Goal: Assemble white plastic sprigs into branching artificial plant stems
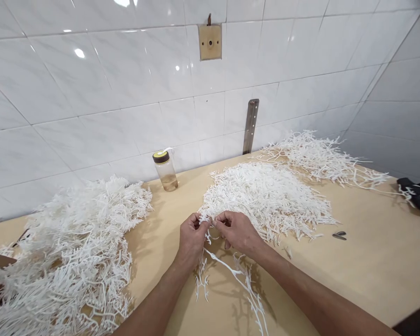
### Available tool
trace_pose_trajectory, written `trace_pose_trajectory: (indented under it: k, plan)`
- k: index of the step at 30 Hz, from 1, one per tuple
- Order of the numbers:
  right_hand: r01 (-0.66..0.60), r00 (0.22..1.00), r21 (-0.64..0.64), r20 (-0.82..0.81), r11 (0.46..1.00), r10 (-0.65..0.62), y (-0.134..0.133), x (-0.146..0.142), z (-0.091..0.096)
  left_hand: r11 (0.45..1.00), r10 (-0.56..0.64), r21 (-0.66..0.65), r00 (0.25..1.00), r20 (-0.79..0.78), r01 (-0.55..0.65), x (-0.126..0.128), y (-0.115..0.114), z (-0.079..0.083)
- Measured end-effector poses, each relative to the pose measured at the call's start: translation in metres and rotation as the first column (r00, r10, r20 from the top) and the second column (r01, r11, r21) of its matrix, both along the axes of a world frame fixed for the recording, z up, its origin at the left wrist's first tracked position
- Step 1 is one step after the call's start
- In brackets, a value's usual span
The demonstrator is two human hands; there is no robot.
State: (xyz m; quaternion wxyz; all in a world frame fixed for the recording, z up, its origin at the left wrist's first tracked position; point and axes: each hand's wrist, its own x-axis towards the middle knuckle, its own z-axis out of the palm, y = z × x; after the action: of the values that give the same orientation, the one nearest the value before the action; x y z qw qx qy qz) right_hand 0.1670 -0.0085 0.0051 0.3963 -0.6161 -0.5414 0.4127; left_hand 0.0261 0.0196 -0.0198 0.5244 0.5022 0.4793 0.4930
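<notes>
- The step in hand is judged to be the working of one white, branched plastic sprig [231, 268] at its upper end, just at the near edge of the middle heap of white plastic sprigs [266, 196] in the centre of the frame.
- The sprig's top is pinched by the left hand [192, 233], with fingers curled and thumb pressed against them; whether a loose bit is also held there cannot be told.
- The same top is pinched from the other side by the right hand [238, 231], its fingertips closed together and almost touching the left hand.
- A next move is judged to call for a firm two-sided pinch and a short, controlled pull or twist, since the thin twigs look easily snapped or tangled.
- The sprig is seen as a slim, coral-like stem with many short side twigs, hanging below the hands and trailing onto the tan wooden tabletop [371, 261] toward the lower centre.
- A larger, looser heap of white sprigs [73, 252] is seen at lower left, and a clear bottle with a dark cap [165, 171] is stood by the tiled wall.
</notes>
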Motion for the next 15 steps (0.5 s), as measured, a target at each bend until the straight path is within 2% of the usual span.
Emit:
trace_pose_trajectory:
  k: [3, 5, 10, 15]
  plan:
    - [0.026, 0.998, 0.045, 0.059, 0.999, -0.028, -0.001, -0.003, -0.003, 1.0, 0.003, -0.017, 1.0, 0.012, -0.003, 0.0, 0.0, 0.001]
    - [0.027, 0.99, 0.124, 0.136, 0.992, -0.044, -0.002, -0.006, -0.007, 1.0, 0.009, -0.023, 1.0, 0.022, -0.008, 0.0, 0.0, 0.001]
    - [-0.095, 0.947, 0.388, 0.319, 0.917, -0.036, 0.0, -0.011, -0.019, 0.998, 0.002, -0.06, 0.996, 0.088, 0.003, 0.001, -0.002, 0.006]
    - [-0.181, 0.937, 0.447, 0.35, 0.876, 0.015, 0.002, -0.009, -0.023, 0.99, -0.016, -0.136, 0.981, 0.194, 0.043, 0.003, -0.005, 0.013]
